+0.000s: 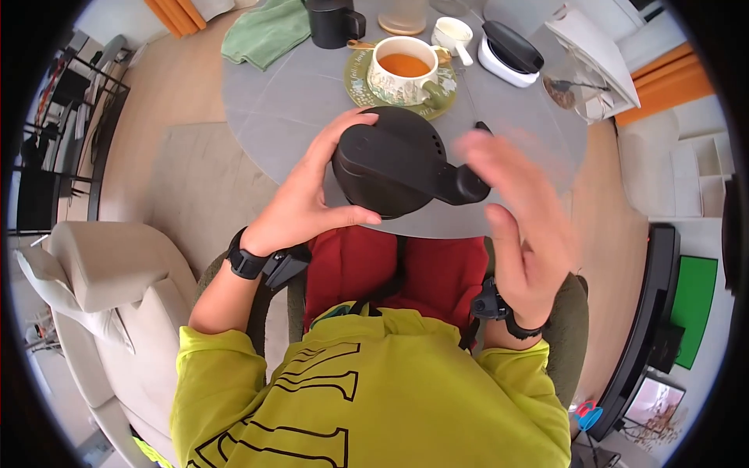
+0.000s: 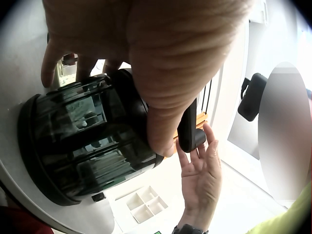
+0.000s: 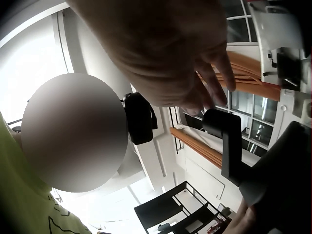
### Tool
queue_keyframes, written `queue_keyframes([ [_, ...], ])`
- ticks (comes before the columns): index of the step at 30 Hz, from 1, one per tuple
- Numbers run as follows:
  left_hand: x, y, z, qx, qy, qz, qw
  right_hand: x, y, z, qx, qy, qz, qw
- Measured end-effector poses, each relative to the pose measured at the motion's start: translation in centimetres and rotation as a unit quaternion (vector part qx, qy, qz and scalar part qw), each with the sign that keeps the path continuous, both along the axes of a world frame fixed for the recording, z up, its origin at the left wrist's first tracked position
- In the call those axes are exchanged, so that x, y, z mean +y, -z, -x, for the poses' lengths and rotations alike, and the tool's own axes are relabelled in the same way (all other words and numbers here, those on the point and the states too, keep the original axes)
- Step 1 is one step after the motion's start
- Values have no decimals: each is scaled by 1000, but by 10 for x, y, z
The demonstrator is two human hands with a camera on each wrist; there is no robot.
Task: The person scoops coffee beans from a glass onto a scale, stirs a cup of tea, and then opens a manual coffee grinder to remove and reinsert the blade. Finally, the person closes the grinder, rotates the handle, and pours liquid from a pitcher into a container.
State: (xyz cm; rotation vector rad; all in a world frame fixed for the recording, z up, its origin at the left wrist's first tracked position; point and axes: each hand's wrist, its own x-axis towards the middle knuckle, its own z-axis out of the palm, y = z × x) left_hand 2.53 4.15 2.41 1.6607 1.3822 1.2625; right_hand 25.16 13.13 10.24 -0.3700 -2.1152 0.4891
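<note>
A black hand-crank canister (image 1: 382,168) stands at the near edge of the grey table. Its smoked, see-through body (image 2: 92,141) sits on a dark base. My left hand (image 1: 300,199) grips it around the upper part, thumb on the near side and fingers on the far side. From the lid a crank arm (image 3: 234,151) reaches right, ending in a knob (image 1: 472,187). Close to that knob is my right hand (image 1: 527,222), blurred in the head view, its fingers loosely spread and holding nothing.
Beyond the canister, a cup of amber liquid (image 1: 404,66) sits on a green patterned plate (image 1: 359,86). Around it are a black mug (image 1: 331,23), a green cloth (image 1: 265,35), a small white cup (image 1: 451,35) and a white dish with a black oval top (image 1: 511,51).
</note>
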Motion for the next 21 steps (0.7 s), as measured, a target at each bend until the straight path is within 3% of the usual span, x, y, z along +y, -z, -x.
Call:
queue_keyframes([
  [4,1,-1,0,-9,2,-2,1000,-6,7,-6,-16,17,-18,1000],
  [5,1,-2,1,-1,1,-5,1000,-7,7,-8,22,32,32,999],
  [8,1,-1,0,-19,4,-3,1000,-2,6,-1,50,35,50,997],
  [12,1,0,-1,-42,4,0,999,4,20,7,29,-68,-8,997],
  [17,1,-1,1,-35,6,7,999,-3,19,1,87,22,36,995],
  [21,1,2,2,-33,-8,12,999,1,20,8,62,-13,46,997],
])
